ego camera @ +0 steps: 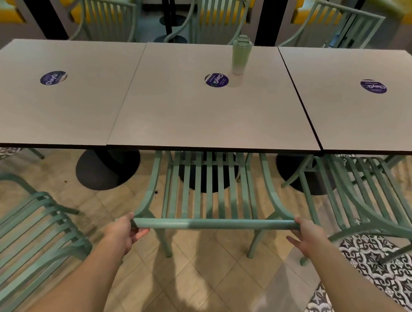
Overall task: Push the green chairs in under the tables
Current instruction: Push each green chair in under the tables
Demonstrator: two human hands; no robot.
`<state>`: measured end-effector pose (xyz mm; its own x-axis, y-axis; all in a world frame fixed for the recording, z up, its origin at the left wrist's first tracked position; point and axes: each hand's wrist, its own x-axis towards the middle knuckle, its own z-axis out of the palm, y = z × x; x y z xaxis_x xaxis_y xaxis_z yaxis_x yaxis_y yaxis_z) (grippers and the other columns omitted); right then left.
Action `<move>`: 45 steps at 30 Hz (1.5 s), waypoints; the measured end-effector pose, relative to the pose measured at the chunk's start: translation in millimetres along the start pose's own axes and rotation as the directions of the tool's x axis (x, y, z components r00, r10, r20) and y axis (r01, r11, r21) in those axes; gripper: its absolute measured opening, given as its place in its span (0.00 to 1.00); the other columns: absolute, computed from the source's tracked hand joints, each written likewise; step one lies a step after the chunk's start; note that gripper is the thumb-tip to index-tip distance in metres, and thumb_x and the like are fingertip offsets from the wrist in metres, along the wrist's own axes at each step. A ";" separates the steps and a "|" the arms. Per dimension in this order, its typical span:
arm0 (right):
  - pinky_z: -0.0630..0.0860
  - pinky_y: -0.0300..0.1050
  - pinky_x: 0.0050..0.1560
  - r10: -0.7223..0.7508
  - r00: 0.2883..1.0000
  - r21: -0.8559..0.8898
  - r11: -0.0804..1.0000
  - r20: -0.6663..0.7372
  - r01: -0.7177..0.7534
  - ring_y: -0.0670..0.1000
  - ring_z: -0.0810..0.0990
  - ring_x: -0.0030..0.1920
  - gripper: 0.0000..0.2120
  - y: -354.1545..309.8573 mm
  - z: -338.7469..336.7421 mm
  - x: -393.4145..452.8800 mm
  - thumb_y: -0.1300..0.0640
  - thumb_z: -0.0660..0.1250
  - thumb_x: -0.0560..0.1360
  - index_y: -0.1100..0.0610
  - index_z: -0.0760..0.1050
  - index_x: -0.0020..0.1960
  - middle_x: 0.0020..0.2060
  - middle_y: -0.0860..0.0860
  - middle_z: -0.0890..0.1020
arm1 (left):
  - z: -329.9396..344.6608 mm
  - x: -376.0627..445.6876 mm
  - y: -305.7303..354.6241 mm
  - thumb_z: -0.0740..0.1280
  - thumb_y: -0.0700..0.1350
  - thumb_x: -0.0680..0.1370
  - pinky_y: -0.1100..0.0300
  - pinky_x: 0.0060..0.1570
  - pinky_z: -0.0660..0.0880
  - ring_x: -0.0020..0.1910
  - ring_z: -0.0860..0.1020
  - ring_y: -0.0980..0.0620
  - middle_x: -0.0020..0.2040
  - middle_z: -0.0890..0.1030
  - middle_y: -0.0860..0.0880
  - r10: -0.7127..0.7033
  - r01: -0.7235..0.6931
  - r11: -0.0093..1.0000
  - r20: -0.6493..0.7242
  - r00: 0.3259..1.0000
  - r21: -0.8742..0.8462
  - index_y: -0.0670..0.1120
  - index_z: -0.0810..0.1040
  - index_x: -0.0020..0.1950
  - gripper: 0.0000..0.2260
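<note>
A green slatted chair (214,223) stands in front of me with its seat partly under the middle table (203,120). My left hand (123,231) grips the left end of its top rail. At the rail's right end, my right hand (309,236) rests against the rail with its fingers partly spread. A second green chair (23,234) stands at the lower left, away from the left table (40,114). A third green chair (371,204) at the right sits partly under the right table (369,116).
A pale green bottle (240,54) stands on the middle table. Round purple stickers (216,80) mark each tabletop. Black round table bases (108,169) sit on the tiled floor. More green chairs (213,18) and yellow benches line the far side.
</note>
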<state>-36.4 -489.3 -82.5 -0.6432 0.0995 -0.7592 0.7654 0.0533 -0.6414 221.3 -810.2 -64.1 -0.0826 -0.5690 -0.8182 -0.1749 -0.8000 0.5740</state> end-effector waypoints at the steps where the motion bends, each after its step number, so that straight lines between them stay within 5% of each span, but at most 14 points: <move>1: 0.76 0.56 0.51 -0.003 1.000 -0.003 1.000 0.003 0.003 0.58 0.78 0.58 0.19 -1.3 0.3 -0.6 0.61 0.65 0.77 0.62 0.67 0.67 0.59 0.61 0.77 | 0.3 0.2 0.9 0.61 0.40 0.82 0.46 0.41 0.81 0.56 0.78 0.36 0.56 0.76 0.32 -0.001 0.001 1.000 0.003 1.000 -0.004 0.34 0.69 0.65 0.14; 3: 0.76 0.57 0.54 -0.006 1.000 -0.021 1.000 0.019 0.006 0.57 0.78 0.55 0.19 -3.5 0.2 -0.8 0.60 0.65 0.78 0.62 0.67 0.66 0.59 0.61 0.77 | 0.7 2.4 1.1 0.61 0.41 0.82 0.47 0.40 0.81 0.47 0.79 0.38 0.52 0.77 0.33 0.011 -0.011 1.000 -0.010 1.000 -0.001 0.34 0.68 0.66 0.15; 6: 0.75 0.60 0.59 -0.020 1.000 -0.038 0.999 0.019 0.020 0.56 0.77 0.55 0.20 -2.7 -2.5 -0.9 0.59 0.65 0.78 0.62 0.67 0.67 0.59 0.60 0.77 | 2.2 2.7 0.1 0.61 0.40 0.82 0.50 0.21 0.77 0.38 0.78 0.41 0.50 0.76 0.34 0.026 -0.026 1.000 -0.022 0.999 0.015 0.36 0.69 0.62 0.11; 11: 0.74 0.62 0.60 -0.035 0.999 -0.058 0.998 0.008 0.036 0.57 0.77 0.57 0.21 -2.2 -1.4 -4.0 0.58 0.66 0.77 0.62 0.66 0.68 0.57 0.59 0.76 | 2.4 4.3 0.3 0.61 0.41 0.82 0.47 0.40 0.80 0.37 0.78 0.41 0.53 0.76 0.34 0.007 -0.007 1.000 -0.012 1.000 0.014 0.35 0.69 0.64 0.14; 16: 0.75 0.61 0.59 -0.031 1.000 -0.072 0.997 0.000 0.031 0.56 0.77 0.56 0.22 -3.3 -0.8 -2.7 0.57 0.67 0.77 0.62 0.67 0.68 0.54 0.58 0.76 | 0.6 7.5 1.4 0.61 0.42 0.82 0.50 0.20 0.77 0.38 0.78 0.41 0.46 0.77 0.35 -0.009 0.010 1.000 -0.022 1.000 0.017 0.38 0.70 0.57 0.08; 23: 0.72 0.63 0.62 -0.070 0.996 -0.101 0.992 0.059 0.076 0.59 0.75 0.62 0.25 1.1 -7.6 -2.0 0.56 0.66 0.77 0.60 0.64 0.71 0.62 0.60 0.75 | -2.3 4.9 2.2 0.64 0.43 0.81 0.45 0.30 0.79 0.38 0.79 0.41 0.42 0.77 0.37 -0.024 0.025 0.999 -0.032 0.999 0.026 0.38 0.72 0.56 0.09; 27: 0.73 0.63 0.61 -0.194 0.981 -0.188 0.964 -0.009 0.189 0.60 0.73 0.64 0.35 16.1 -11.1 -15.7 0.49 0.70 0.74 0.54 0.58 0.75 0.66 0.59 0.71 | -18.4 9.3 -1.4 0.66 0.55 0.79 0.44 0.45 0.79 0.50 0.78 0.39 0.55 0.76 0.38 0.101 -0.071 0.934 -0.067 0.993 0.350 0.40 0.71 0.64 0.21; 30: 0.66 0.61 0.68 -0.505 0.860 -0.552 0.696 0.079 0.459 0.59 0.64 0.71 0.40 32.6 -14.8 -41.8 0.44 0.70 0.72 0.56 0.54 0.76 0.72 0.57 0.65 | -41.0 2.8 -1.0 0.61 0.63 0.77 0.46 0.58 0.73 0.60 0.74 0.38 0.64 0.74 0.39 0.366 -0.229 0.638 -0.028 0.930 0.735 0.40 0.67 0.71 0.32; 34: 0.59 0.60 0.72 -0.735 0.553 -0.712 0.137 0.393 0.689 0.57 0.57 0.75 0.34 41.5 -7.0 -67.1 0.47 0.69 0.74 0.56 0.59 0.75 0.74 0.56 0.61 | -75.4 -11.9 -3.0 0.61 0.63 0.78 0.48 0.64 0.69 0.67 0.71 0.40 0.69 0.72 0.40 0.432 -0.244 0.555 -0.026 0.902 0.795 0.40 0.65 0.74 0.34; 39: 0.66 0.58 0.69 -0.555 0.398 -0.482 -0.007 0.731 0.876 0.51 0.67 0.70 0.24 59.7 52.2 -101.1 0.51 0.68 0.75 0.53 0.69 0.69 0.68 0.49 0.69 | -130.3 -37.5 -40.4 0.65 0.52 0.80 0.53 0.55 0.70 0.56 0.74 0.43 0.63 0.76 0.41 0.365 -0.160 0.644 -0.117 0.924 0.748 0.40 0.73 0.67 0.20; 45: 0.64 0.45 0.68 -0.248 0.171 -0.225 -0.212 0.954 0.951 0.50 0.69 0.68 0.22 129.1 112.2 -164.5 0.51 0.67 0.76 0.52 0.70 0.69 0.65 0.48 0.73 | -226.2 -69.0 -63.6 0.64 0.51 0.80 0.52 0.62 0.71 0.63 0.74 0.40 0.66 0.76 0.39 0.347 -0.068 0.669 -0.230 0.909 0.740 0.38 0.72 0.69 0.22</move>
<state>165.6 -610.3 -52.8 -0.3216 -0.9438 -0.0761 -0.7688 0.3072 -0.5608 460.1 -763.1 -36.6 0.0895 -0.8385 -0.5375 -0.8378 -0.3552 0.4147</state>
